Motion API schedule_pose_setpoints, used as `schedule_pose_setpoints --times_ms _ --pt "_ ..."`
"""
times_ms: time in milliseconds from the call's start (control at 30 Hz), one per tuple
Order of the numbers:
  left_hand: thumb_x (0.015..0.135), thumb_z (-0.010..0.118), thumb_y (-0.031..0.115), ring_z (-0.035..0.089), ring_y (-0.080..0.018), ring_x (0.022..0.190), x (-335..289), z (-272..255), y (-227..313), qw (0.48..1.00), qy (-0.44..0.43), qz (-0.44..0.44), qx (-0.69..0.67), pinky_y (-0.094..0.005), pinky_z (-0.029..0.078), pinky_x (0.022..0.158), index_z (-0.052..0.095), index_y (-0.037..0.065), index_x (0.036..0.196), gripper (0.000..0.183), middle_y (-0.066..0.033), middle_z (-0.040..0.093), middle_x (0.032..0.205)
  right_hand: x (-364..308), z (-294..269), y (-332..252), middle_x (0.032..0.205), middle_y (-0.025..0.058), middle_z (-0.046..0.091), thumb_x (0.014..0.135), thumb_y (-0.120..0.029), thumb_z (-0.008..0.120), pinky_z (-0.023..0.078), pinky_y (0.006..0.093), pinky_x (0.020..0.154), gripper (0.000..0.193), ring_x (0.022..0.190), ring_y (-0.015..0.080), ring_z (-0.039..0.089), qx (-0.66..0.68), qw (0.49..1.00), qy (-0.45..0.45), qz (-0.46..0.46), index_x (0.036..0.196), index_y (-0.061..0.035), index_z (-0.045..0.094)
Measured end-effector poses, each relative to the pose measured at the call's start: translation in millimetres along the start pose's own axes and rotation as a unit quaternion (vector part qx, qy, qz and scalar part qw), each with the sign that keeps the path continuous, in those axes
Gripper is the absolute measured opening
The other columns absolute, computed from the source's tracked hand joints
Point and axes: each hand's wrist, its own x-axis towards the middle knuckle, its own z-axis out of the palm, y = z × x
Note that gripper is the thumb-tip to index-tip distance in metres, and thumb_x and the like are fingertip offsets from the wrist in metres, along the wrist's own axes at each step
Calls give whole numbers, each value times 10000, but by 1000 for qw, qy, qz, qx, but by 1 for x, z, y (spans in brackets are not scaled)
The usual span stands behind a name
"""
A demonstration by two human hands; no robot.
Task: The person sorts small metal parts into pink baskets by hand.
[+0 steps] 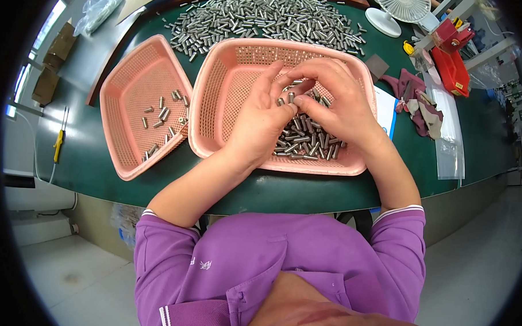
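Note:
My left hand (261,118) and my right hand (339,102) meet above the right side of a large pink plastic basket (284,165). Their fingers curl toward each other, the thumbs nearly touching. A few small metal cylinders (290,97) show between the fingers of both hands; how many each palm hides, I cannot tell. Beneath the hands, a heap of the same shiny metal cylinders (311,143) fills the basket's right part. To the left stands a smaller pink basket (118,109), tilted in view, with several loose cylinders (159,124) scattered over its bottom.
Across the back of the green table (225,190) spreads a wide pile of metal cylinders (266,19). A yellow-handled tool (58,145) with a cord lies far left. At right are a white fan (401,10), a red bin (450,72), cloths (419,105) and clear plastic bags (450,152).

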Motion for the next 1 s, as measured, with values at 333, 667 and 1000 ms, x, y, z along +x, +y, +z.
schedule_pose_setpoints --times_ms 333,667,1000 --pt "749 361 -165 402 -292 1231 -2 6 2 988 -41 112 93 -319 393 959 3 37 1409 777 -192 247 1390 3 -2 1 1038 85 576 672 -68 662 429 365 874 365 1018 259 536 -7 997 53 -64 1025 -64 569" --pt "731 343 -181 382 -290 1248 -3 7 1 980 -39 142 134 -308 382 962 18 72 1418 801 -197 218 1414 0 -3 3 1063 86 550 664 -60 683 450 353 852 355 1010 253 536 3 998 28 -53 1010 -64 601" --pt "723 331 -181 407 -280 1232 -5 7 -2 945 -48 225 233 -313 388 960 53 63 1417 787 -205 233 1410 3 -8 -6 1058 81 540 668 -56 683 466 346 827 310 989 244 541 -23 993 37 -106 971 -60 621"
